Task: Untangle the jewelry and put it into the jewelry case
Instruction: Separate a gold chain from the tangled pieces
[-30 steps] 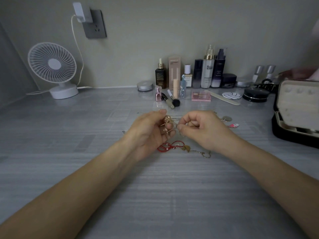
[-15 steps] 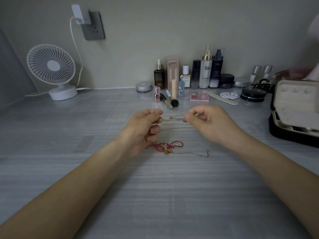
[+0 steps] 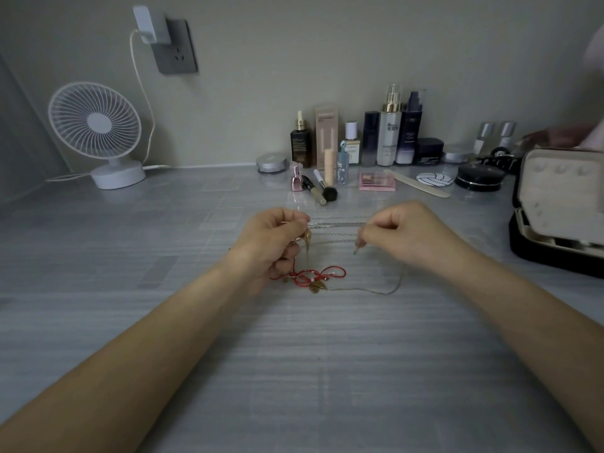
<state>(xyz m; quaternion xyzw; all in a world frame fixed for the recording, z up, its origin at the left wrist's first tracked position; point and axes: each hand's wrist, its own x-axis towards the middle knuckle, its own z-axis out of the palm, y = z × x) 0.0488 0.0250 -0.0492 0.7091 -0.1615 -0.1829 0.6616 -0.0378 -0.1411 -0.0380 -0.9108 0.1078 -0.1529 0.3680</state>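
A thin silver chain [image 3: 336, 224] is stretched taut between my two hands above the grey table. My left hand [image 3: 274, 240] pinches one end along with a small gold clump of jewelry that hangs below its fingers. My right hand [image 3: 402, 233] pinches the other end, and a loose length of chain [image 3: 376, 291] trails from it down onto the table. A red cord bracelet [image 3: 313, 276] with a gold leaf charm lies tangled just under my left hand. The open black jewelry case [image 3: 555, 204] with a cream lining stands at the right edge.
Cosmetic bottles [image 3: 389, 132], a pink palette [image 3: 377, 181], a makeup brush [image 3: 323, 189], a nail file and compacts line the back of the table. A white desk fan [image 3: 98, 132] stands at the back left, its cable running to a wall socket.
My hands have moved apart, drawing the silver chain out straight between them. The red cord and the leaf charm stay on the table.
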